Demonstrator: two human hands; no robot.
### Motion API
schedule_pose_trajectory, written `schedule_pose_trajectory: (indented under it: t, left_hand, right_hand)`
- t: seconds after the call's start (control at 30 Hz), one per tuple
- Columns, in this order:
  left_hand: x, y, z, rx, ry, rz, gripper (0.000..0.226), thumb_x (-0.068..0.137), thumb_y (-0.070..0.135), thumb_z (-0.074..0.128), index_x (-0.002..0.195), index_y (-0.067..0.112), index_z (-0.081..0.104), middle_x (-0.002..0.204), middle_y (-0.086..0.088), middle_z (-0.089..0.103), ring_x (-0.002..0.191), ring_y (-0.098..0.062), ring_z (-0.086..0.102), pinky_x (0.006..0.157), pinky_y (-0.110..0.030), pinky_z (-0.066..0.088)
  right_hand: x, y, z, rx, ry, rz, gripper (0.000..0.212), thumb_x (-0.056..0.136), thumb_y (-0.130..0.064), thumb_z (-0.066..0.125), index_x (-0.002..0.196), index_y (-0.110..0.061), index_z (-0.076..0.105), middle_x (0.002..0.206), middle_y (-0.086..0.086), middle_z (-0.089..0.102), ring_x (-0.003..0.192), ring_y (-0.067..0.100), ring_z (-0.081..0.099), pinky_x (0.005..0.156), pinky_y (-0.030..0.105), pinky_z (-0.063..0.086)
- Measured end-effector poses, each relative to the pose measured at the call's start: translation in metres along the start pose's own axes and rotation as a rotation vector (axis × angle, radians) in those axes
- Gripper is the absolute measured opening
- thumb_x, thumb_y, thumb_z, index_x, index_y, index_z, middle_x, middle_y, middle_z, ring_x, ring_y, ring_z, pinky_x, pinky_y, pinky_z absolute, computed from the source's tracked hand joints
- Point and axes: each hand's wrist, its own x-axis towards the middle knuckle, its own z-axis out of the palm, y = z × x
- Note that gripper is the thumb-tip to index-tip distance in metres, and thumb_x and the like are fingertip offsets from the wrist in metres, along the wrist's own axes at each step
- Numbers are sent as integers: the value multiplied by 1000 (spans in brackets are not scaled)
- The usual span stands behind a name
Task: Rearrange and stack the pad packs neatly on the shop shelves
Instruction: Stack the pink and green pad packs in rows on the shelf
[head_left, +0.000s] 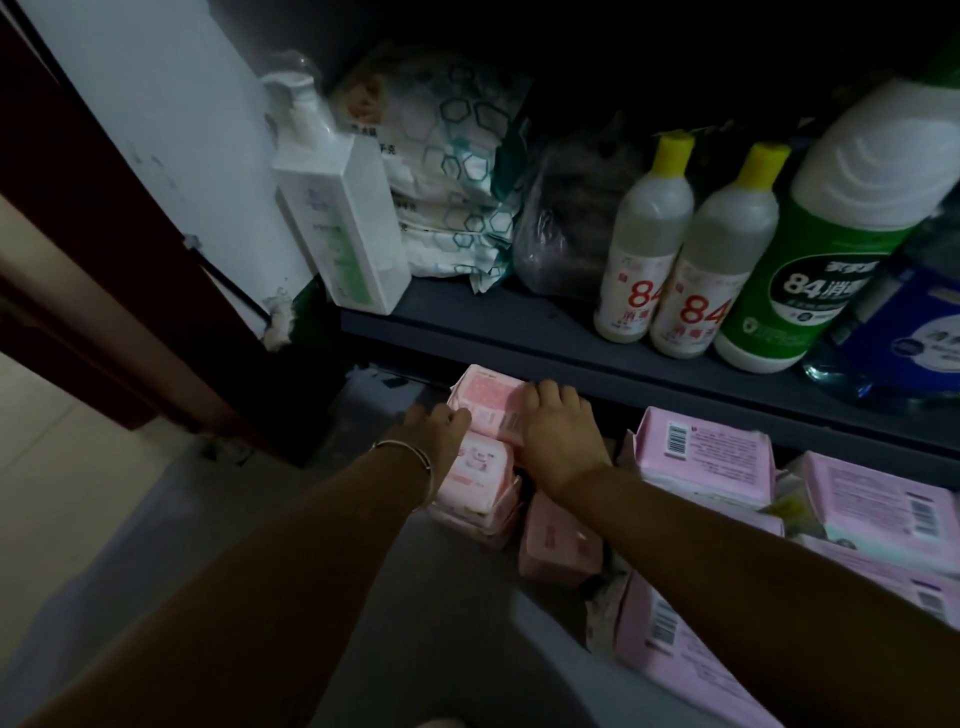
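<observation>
A: Two hands on one pink pad pack (488, 402), lower shelf, far left, right under the lip of the upper shelf (519, 332). Left hand (441, 426) has its fingers curled onto the pack's left edge; the right hand (558, 436) lies over its right side, fingertips curled over the top. So both are holding it.

B: Is it on a stack?

A: Looks like it. It sits on top of another pink pack (475, 467) with more beneath, near the shelf's front left. A loose pink pack (558, 540) lies just beside that pile, under the right forearm.

B: Step?

A: My read: placing or squaring the top pack onto the left pile. Mid-task, since the lilac packs (706, 452) to the right lie at mixed angles, some tilted, some overlapping.

B: Next move?

A: Probably nudging the top pack's edges flush with the one below, then letting go without dragging it. The soft wrappers could slide, so a light push from both sides is called for. After that the loose pack is the likely next pick.

B: Up top?

A: Pump bottle (337, 218), two yellow-capped bottles (644, 244), a big green-label jug (826, 234). Not part of the task. Dim light, labels are hard to read.
</observation>
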Motion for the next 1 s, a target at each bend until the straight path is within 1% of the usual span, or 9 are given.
schedule_pose_trajectory:
  t: [0.1, 0.27, 0.4, 0.47, 0.53, 0.67, 0.8, 0.9, 1.0]
  left_hand:
    - [0, -4, -1, -21, -20, 26, 84, 73, 23, 77, 139, 13, 26, 139, -9, 34, 127, -28, 34, 103, -37, 38]
    - [-5, -11, -2, -21, -59, 67, 83, 70, 24, 78, 137, 16, 29, 136, -7, 37, 124, -23, 38, 101, -33, 39]
    - [-10, -20, -11, -141, -90, 79, 85, 62, 19, 83, 132, 16, 35, 130, -6, 47, 119, -21, 47, 99, -34, 44]
    - [-14, -24, -21, -265, -104, 62, 86, 58, 15, 84, 130, 18, 38, 126, -4, 50, 116, -21, 50, 99, -36, 46]
    - [-21, -25, -39, -350, -121, 54, 81, 59, 12, 83, 127, 19, 40, 122, -1, 51, 112, -19, 52, 96, -32, 46]
    - [-38, -21, -95, -431, -149, 91, 70, 61, 10, 82, 117, 20, 43, 114, -1, 55, 106, -20, 55, 90, -33, 50]
    - [-66, -11, -162, -481, -93, 158, 63, 59, 14, 83, 107, 29, 45, 107, 3, 59, 101, -18, 58, 86, -34, 53]
    - [-93, 2, -217, -488, -53, 213, 64, 61, 11, 83, 114, 26, 50, 110, 3, 59, 104, -18, 58, 90, -35, 52]
    - [-117, 16, -267, -500, 18, 255, 62, 64, 10, 83, 115, 25, 51, 109, 5, 59, 103, -15, 58, 87, -29, 52]
  right_hand:
    - [3, -2, 2, 62, 9, 12, 52, 91, -17, 53, 138, -5, 33, 135, 15, 34, 120, 29, 37, 101, 35, 34]
    - [-1, -3, 6, 70, 3, 27, 56, 86, -31, 61, 133, -12, 36, 131, 14, 40, 117, 28, 38, 99, 37, 34]
    - [-3, -3, -5, 368, -34, 102, 64, 76, -24, 72, 129, -10, 38, 129, 12, 37, 117, 27, 41, 99, 34, 40]
    - [-4, 4, -22, 507, -22, 141, 65, 73, -22, 76, 126, -9, 41, 127, 11, 37, 115, 27, 45, 97, 32, 41]
    - [-8, 15, -49, 601, 2, 159, 68, 71, -24, 80, 126, -8, 43, 125, 9, 39, 113, 23, 45, 93, 25, 38]
    - [-23, 37, -112, 675, 128, 176, 66, 72, -25, 80, 126, -8, 46, 117, 6, 46, 99, 15, 43, 77, 17, 32]
    - [-49, 52, -183, 715, 252, 159, 56, 73, -16, 77, 122, -6, 51, 113, 10, 55, 96, 19, 53, 72, 20, 38]
    - [-71, 61, -237, 737, 338, 139, 53, 72, -14, 77, 119, -8, 54, 115, 13, 56, 97, 24, 56, 83, 34, 50]
    - [-91, 73, -286, 801, 402, 120, 50, 73, -16, 76, 117, -14, 53, 114, 10, 56, 101, 25, 58, 88, 43, 53]
